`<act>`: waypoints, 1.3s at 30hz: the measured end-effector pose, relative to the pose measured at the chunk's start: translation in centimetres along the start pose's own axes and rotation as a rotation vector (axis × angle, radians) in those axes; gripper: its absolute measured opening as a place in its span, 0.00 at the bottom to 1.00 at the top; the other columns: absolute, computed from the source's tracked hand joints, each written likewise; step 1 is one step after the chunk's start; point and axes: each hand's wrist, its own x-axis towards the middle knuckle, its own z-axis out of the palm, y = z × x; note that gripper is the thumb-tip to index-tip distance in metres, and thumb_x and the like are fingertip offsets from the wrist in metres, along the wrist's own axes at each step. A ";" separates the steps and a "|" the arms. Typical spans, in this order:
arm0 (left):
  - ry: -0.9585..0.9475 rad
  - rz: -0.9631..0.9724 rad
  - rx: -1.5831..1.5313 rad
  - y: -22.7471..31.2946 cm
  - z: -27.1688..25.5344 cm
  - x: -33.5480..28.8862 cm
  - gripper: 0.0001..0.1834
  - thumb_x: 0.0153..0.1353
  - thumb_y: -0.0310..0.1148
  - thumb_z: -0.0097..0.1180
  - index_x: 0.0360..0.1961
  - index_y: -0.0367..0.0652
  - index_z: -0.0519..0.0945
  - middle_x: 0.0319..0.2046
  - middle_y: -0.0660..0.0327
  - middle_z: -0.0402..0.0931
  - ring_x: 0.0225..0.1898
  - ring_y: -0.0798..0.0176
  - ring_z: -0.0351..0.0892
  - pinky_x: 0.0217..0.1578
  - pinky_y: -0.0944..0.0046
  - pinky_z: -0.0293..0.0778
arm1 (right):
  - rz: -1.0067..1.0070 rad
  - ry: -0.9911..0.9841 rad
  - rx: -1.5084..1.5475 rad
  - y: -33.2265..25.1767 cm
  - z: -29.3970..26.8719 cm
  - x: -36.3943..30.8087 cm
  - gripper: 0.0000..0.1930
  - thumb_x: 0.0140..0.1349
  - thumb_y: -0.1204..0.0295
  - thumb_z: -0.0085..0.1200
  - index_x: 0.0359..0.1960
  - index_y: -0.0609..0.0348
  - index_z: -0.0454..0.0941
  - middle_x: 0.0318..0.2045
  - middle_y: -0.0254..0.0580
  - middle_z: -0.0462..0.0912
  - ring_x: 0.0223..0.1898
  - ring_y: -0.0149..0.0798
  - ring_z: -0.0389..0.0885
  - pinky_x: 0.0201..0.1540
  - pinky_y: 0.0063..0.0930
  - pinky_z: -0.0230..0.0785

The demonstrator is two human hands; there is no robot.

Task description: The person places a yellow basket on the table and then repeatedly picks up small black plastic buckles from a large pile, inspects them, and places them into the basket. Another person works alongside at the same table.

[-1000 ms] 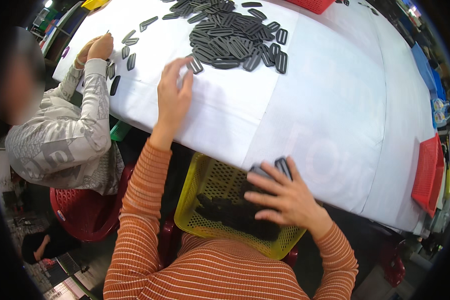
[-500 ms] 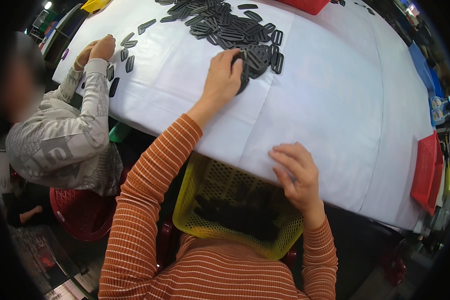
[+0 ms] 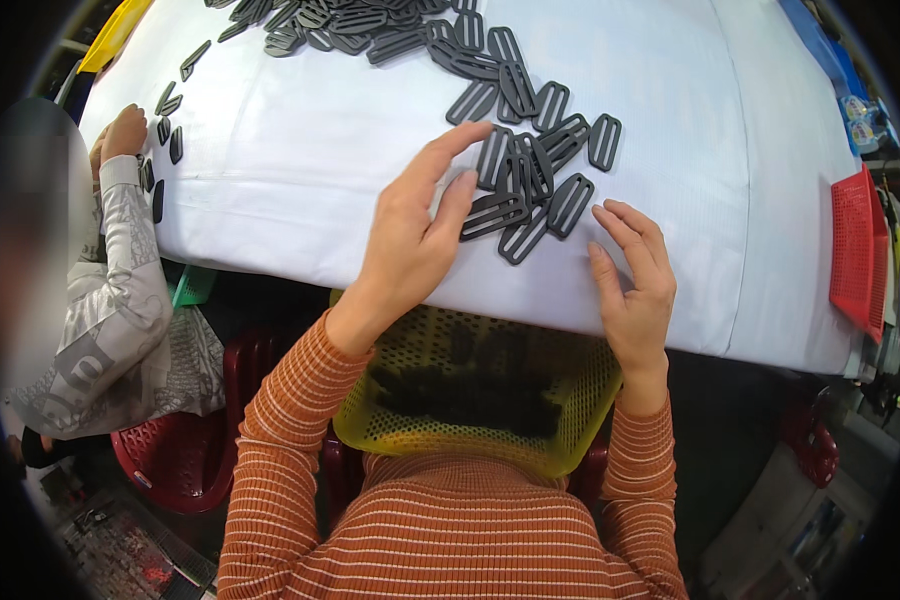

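So your left hand [image 3: 410, 235] is out flat on the white-covered desk [image 3: 300, 170], fingers [image 3: 450, 145] spread and loose, not pinching anything; the index tip sits right at the near edge of the heap of dark grey plastic slide buckles [image 3: 530, 160], and the middle fingertip is touching one of the buckles lying just past it. Looks to me like a raking pose, since the heap trails away beyond your fingertips toward the far side of the desk. Your right hand [image 3: 632, 285] is open too, palm down near the desk's front edge, fingers [image 3: 625, 235] fanned with nothing gripped; the closest buckle lies just off the index tip, to the inside. The yellow perforated basket [image 3: 480, 395] sits in your lap below both wrists, tucked under the desk edge, with a dark pile of what I'd guess are the same buckles in it, so it's probably parked there to catch pieces slid off the edge. Far out past your left thumb side, another person in a grey patterned sleeve [image 3: 130, 260] has a hand [image 3: 122, 132] beside a few scattered buckles. A red basket [image 3: 858, 250] is way off beyond your right little finger.
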 end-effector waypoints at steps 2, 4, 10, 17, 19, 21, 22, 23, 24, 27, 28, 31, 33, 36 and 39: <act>0.023 0.073 0.284 0.4 -0.7 -0.8 0.20 0.64 0.21 0.51 0.58 0.35 0.75 0.56 0.51 0.75 0.61 0.56 0.72 0.63 0.61 0.63 | -0.026 0.004 -0.014 0.0 -0.1 -0.2 0.17 0.57 0.81 0.60 0.49 0.61 0.82 0.50 0.46 0.80 0.52 0.48 0.78 0.55 0.37 0.71; 0.071 0.175 0.480 0.2 -0.5 -1.4 0.21 0.56 0.21 0.61 0.53 0.39 0.80 0.50 0.50 0.78 0.52 0.52 0.76 0.56 0.59 0.69 | -0.087 0.002 -0.038 0.0 0.3 0.0 0.17 0.56 0.80 0.61 0.49 0.61 0.82 0.50 0.46 0.80 0.52 0.48 0.77 0.54 0.37 0.70; -0.051 0.256 0.699 -0.2 -0.6 -3.0 0.20 0.51 0.23 0.66 0.48 0.40 0.83 0.45 0.55 0.79 0.46 0.51 0.75 0.49 0.56 0.71 | -0.186 -0.027 -0.299 -0.3 1.0 1.2 0.17 0.54 0.78 0.63 0.48 0.62 0.82 0.49 0.42 0.81 0.51 0.47 0.78 0.53 0.36 0.71; -0.015 0.258 0.879 0.5 -2.7 -4.6 0.16 0.51 0.23 0.66 0.44 0.41 0.84 0.43 0.57 0.79 0.44 0.53 0.75 0.44 0.57 0.71 | -0.297 0.145 -0.483 1.0 0.6 -0.3 0.19 0.55 0.84 0.59 0.51 0.66 0.80 0.39 0.47 0.86 0.40 0.45 0.85 0.42 0.34 0.78; -0.016 0.311 0.818 0.4 -1.5 -4.7 0.16 0.51 0.24 0.67 0.43 0.40 0.83 0.42 0.58 0.78 0.43 0.54 0.75 0.43 0.58 0.71 | -0.280 0.172 -0.471 0.8 0.4 -0.1 0.19 0.56 0.86 0.57 0.51 0.66 0.80 0.38 0.49 0.86 0.39 0.45 0.85 0.40 0.34 0.79; -0.017 0.351 0.791 0.0 0.2 -4.5 0.15 0.51 0.26 0.67 0.42 0.40 0.82 0.41 0.58 0.78 0.42 0.55 0.75 0.42 0.59 0.70 | -0.224 0.146 -0.491 0.6 -0.1 -0.2 0.19 0.57 0.86 0.56 0.52 0.65 0.80 0.38 0.49 0.86 0.39 0.45 0.85 0.40 0.35 0.78; -0.011 0.361 0.815 -0.4 1.0 -4.4 0.15 0.52 0.26 0.67 0.42 0.39 0.82 0.40 0.59 0.78 0.41 0.56 0.75 0.41 0.59 0.69 | -0.196 0.133 -0.500 0.5 -0.4 -0.2 0.19 0.58 0.86 0.56 0.53 0.65 0.79 0.37 0.49 0.86 0.40 0.45 0.85 0.40 0.35 0.78; -0.006 0.371 0.839 -0.9 1.8 -4.3 0.15 0.52 0.27 0.67 0.42 0.39 0.82 0.39 0.59 0.78 0.40 0.56 0.75 0.41 0.59 0.68 | -0.148 0.152 -0.470 0.5 -0.7 -0.2 0.19 0.58 0.86 0.56 0.53 0.64 0.80 0.37 0.49 0.85 0.39 0.45 0.85 0.40 0.35 0.78; 0.000 0.380 0.863 -1.3 2.5 -4.2 0.15 0.52 0.27 0.67 0.42 0.39 0.82 0.38 0.60 0.78 0.40 0.56 0.75 0.41 0.60 0.68 | -0.102 0.170 -0.439 0.6 -1.0 -0.1 0.19 0.59 0.86 0.55 0.53 0.64 0.80 0.37 0.49 0.85 0.39 0.45 0.85 0.40 0.35 0.78; 0.006 0.394 0.887 -0.8 3.2 -4.0 0.14 0.53 0.27 0.67 0.42 0.39 0.81 0.35 0.61 0.78 0.37 0.57 0.75 0.39 0.60 0.67 | -0.026 0.141 -0.462 1.5 -2.0 -0.2 0.19 0.58 0.85 0.55 0.53 0.61 0.80 0.39 0.47 0.85 0.39 0.45 0.83 0.42 0.36 0.76; 0.004 0.388 0.860 0.2 3.0 -4.2 0.14 0.53 0.27 0.66 0.42 0.39 0.81 0.34 0.61 0.78 0.36 0.57 0.75 0.39 0.60 0.67 | -0.069 0.123 -0.507 1.7 -2.2 0.0 0.20 0.58 0.85 0.55 0.53 0.60 0.80 0.40 0.46 0.84 0.40 0.45 0.83 0.43 0.36 0.75; -0.161 0.327 0.644 0.3 1.7 -4.5 0.14 0.54 0.24 0.65 0.42 0.39 0.81 0.33 0.61 0.79 0.35 0.58 0.75 0.37 0.59 0.67 | -0.175 0.055 -0.431 1.0 -2.0 1.7 0.19 0.56 0.84 0.55 0.50 0.57 0.82 0.45 0.43 0.83 0.46 0.45 0.80 0.47 0.35 0.73; -0.211 0.319 0.580 -0.1 1.1 -4.6 0.14 0.54 0.23 0.64 0.43 0.40 0.82 0.34 0.61 0.80 0.35 0.58 0.75 0.36 0.59 0.68 | -0.259 -0.003 -0.363 0.3 -0.5 3.3 0.19 0.55 0.84 0.54 0.48 0.56 0.83 0.50 0.40 0.81 0.50 0.45 0.78 0.51 0.36 0.71; -0.117 0.378 0.709 0.5 1.0 -3.7 0.16 0.54 0.21 0.62 0.46 0.41 0.82 0.38 0.60 0.81 0.37 0.57 0.76 0.37 0.58 0.69 | -0.378 -0.082 -0.405 -0.6 1.3 4.6 0.18 0.54 0.83 0.53 0.45 0.54 0.84 0.54 0.38 0.79 0.56 0.45 0.74 0.56 0.40 0.67; -0.047 0.416 0.885 1.4 0.9 -2.2 0.21 0.55 0.20 0.58 0.51 0.42 0.81 0.45 0.60 0.81 0.42 0.56 0.76 0.42 0.58 0.70 | -0.394 -0.116 -0.488 -0.7 1.6 4.1 0.16 0.53 0.82 0.53 0.43 0.54 0.85 0.55 0.36 0.78 0.59 0.44 0.72 0.61 0.45 0.63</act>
